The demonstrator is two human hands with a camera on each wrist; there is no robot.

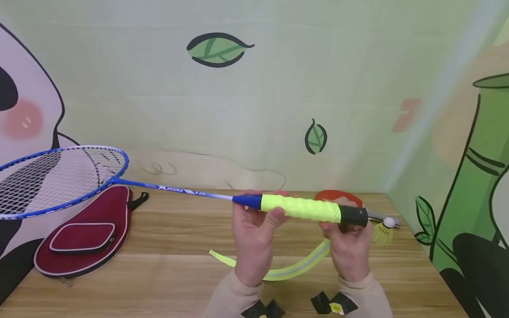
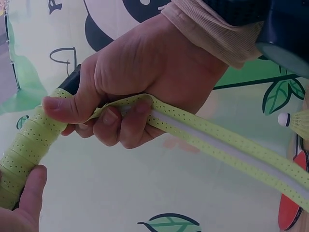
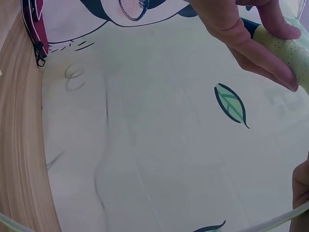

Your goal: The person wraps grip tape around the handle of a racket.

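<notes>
A blue badminton racket [image 1: 248, 202] is held up level over the table, its head to the left. Bright yellow perforated grip tape [image 1: 302, 208] wraps most of the handle, leaving the butt end black. Near the blue cone my left hand [image 1: 254, 247] holds the handle, thumb in front and fingers behind. At the butt end is my right hand [image 1: 351, 251]. In the left wrist view, the right thumb presses on the wrapped handle and the curled fingers grip the loose tape strip [image 2: 231, 145]. This strip, grey-striped on one face, trails away in a curve.
On the left of the wooden table [image 1: 175, 278] lies a maroon racket cover [image 1: 85, 240]. A yellow shuttlecock [image 1: 383, 232] is beside the right hand. Behind that hand a rounded red thing [image 1: 338, 195] is partly hidden. A printed cloth backdrop [image 1: 254, 110] hangs behind the table.
</notes>
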